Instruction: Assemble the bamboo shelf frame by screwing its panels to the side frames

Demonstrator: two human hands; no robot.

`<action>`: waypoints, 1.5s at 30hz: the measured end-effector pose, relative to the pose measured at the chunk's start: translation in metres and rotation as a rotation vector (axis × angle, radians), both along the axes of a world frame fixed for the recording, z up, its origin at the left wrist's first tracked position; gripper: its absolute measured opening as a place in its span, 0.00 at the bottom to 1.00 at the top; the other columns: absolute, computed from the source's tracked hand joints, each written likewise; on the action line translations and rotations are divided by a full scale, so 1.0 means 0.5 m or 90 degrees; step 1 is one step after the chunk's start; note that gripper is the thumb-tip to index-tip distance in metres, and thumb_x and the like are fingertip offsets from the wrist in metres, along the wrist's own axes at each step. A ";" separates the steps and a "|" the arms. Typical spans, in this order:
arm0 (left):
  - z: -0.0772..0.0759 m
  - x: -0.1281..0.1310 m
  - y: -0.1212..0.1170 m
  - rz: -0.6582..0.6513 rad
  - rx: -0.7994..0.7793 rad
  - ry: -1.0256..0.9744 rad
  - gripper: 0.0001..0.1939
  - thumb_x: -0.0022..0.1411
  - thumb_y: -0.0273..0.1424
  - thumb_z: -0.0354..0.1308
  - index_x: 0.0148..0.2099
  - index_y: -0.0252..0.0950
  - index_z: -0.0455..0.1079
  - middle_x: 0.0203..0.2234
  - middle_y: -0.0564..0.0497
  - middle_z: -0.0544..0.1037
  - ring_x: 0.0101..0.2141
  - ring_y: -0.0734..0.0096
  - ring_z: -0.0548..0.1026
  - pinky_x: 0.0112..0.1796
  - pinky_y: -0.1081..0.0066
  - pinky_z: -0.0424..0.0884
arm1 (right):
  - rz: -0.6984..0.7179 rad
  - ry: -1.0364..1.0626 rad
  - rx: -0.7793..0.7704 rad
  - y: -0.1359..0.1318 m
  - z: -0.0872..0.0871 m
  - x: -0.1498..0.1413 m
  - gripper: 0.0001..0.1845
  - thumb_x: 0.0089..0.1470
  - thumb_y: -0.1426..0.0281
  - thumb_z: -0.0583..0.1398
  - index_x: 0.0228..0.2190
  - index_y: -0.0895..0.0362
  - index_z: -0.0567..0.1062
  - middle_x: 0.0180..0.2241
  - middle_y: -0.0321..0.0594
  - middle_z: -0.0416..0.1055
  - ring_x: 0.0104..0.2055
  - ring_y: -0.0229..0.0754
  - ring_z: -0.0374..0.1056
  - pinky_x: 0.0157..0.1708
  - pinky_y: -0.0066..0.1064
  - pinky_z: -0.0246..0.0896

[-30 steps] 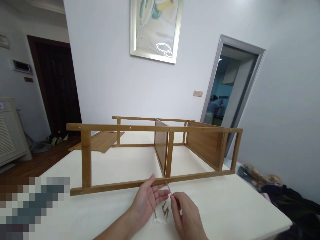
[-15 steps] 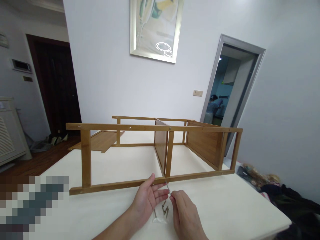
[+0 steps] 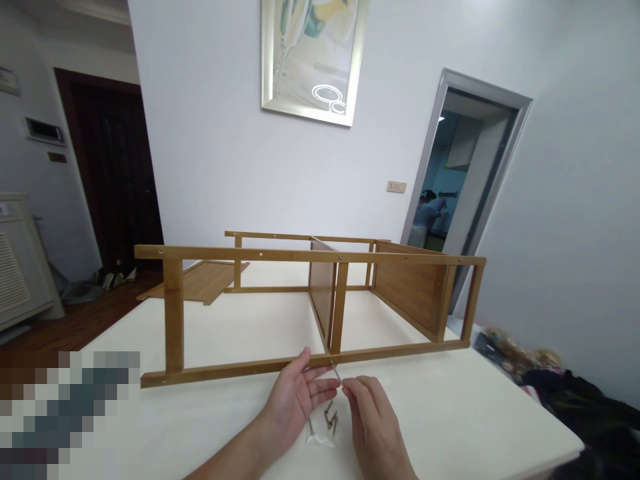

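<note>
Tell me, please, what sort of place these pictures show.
Probably a home, perhaps its living or dining area: a framed picture hangs on the white wall, what look like shoes lie near a dark panelled door, and a wall switch is fixed beside a grey-framed doorway.

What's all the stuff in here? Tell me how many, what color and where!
Wooden frame: 1, brown, on the table
Loose board: 1, brown, table's far left
Thin metal tool: 1, silvery, against the lower rail
Screws: several, brassy, near the hands
Plastic bag: 1, clear, by the screws
Table: 1, white, under the frame
Picture: 1, pale-gold border, on the wall
Switch plate: 1, beige, right of the picture
Doorway: 1, gray, right
Person: 1, light clothing, beyond the doorway
Door: 1, dark, left
Cabinet: 1, whitish, far left
Heap: 1, dark and tan, lower right
Left hand: 1, bare, at the lower rail
Right hand: 1, bare, holding the tool
</note>
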State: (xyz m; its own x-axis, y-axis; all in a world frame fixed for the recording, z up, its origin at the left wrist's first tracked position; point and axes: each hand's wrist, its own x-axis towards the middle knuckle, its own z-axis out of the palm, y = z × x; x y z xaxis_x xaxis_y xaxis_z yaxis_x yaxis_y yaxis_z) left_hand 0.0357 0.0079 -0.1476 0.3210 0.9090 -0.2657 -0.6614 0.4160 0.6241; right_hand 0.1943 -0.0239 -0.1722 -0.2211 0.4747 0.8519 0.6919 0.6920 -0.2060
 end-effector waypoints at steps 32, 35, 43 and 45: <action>-0.008 -0.001 0.002 -0.007 0.008 -0.018 0.18 0.63 0.41 0.56 0.39 0.27 0.73 0.35 0.40 0.81 0.31 0.62 0.80 0.42 0.63 0.74 | 0.015 0.094 -0.054 -0.006 0.040 0.003 0.08 0.59 0.73 0.57 0.40 0.54 0.74 0.35 0.43 0.73 0.36 0.41 0.73 0.34 0.30 0.73; -0.012 -0.002 0.004 -0.011 0.012 -0.018 0.19 0.63 0.41 0.56 0.40 0.27 0.73 0.36 0.39 0.81 0.32 0.61 0.81 0.42 0.62 0.74 | 0.017 0.083 -0.040 -0.004 0.038 0.003 0.09 0.59 0.74 0.57 0.41 0.54 0.74 0.35 0.43 0.72 0.37 0.41 0.73 0.35 0.30 0.73; -0.004 -0.001 0.001 -0.010 0.013 -0.006 0.19 0.63 0.41 0.55 0.40 0.27 0.74 0.38 0.39 0.81 0.32 0.62 0.80 0.41 0.64 0.74 | -0.019 0.034 0.055 -0.002 0.025 0.006 0.13 0.57 0.78 0.58 0.44 0.54 0.73 0.37 0.44 0.70 0.38 0.41 0.71 0.36 0.32 0.73; -0.001 0.000 0.001 -0.011 0.009 -0.004 0.18 0.64 0.41 0.55 0.40 0.28 0.73 0.39 0.39 0.81 0.32 0.62 0.80 0.40 0.65 0.74 | -0.031 0.013 0.074 -0.004 0.024 0.008 0.13 0.57 0.77 0.58 0.44 0.54 0.73 0.37 0.44 0.70 0.37 0.40 0.70 0.35 0.32 0.73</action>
State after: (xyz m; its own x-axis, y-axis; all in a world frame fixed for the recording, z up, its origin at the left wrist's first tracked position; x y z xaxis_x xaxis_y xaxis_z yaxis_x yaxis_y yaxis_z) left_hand 0.0358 0.0082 -0.1484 0.3387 0.9069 -0.2507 -0.6585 0.4188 0.6253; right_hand 0.1985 -0.0258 -0.1604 -0.1819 0.3824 0.9059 0.7212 0.6782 -0.1414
